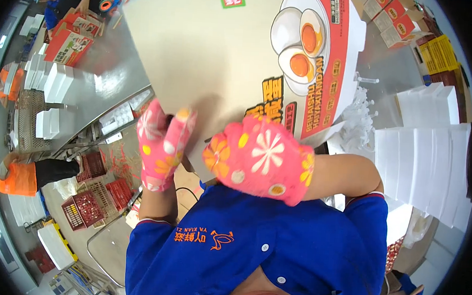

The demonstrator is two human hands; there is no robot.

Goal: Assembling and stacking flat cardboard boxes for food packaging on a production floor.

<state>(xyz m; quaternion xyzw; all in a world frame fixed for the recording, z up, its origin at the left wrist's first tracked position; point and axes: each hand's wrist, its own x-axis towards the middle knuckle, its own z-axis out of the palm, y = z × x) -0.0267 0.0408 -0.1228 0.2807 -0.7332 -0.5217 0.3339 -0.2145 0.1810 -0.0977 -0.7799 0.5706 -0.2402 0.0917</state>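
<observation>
My left hand [163, 143], in a pink flowered glove, is closed on the lower edge of a flat printed carton [236, 55], fingers curled over the near edge at the centre of the frame so the sheet cannot slide down. My right hand [259, 157], gloved the same way, is wrapped round the carton's lower right edge, its back toward the camera; I judge it to be gripping, though the fingertips are hidden behind the board. Held at two points along one edge, the carton stands tilted up in front of my chest and fills the upper middle of the picture, its plain grey side mostly toward me and a red panel with pictured halved eggs at its right.

Beyond it lies the steel worktop [102, 80]. White foam boxes [430, 154] are stacked at the right, close by me. Red crates [89, 198] sit on the floor at lower left, and more red cartons [66, 45] lie at upper left beside another person in blue.
</observation>
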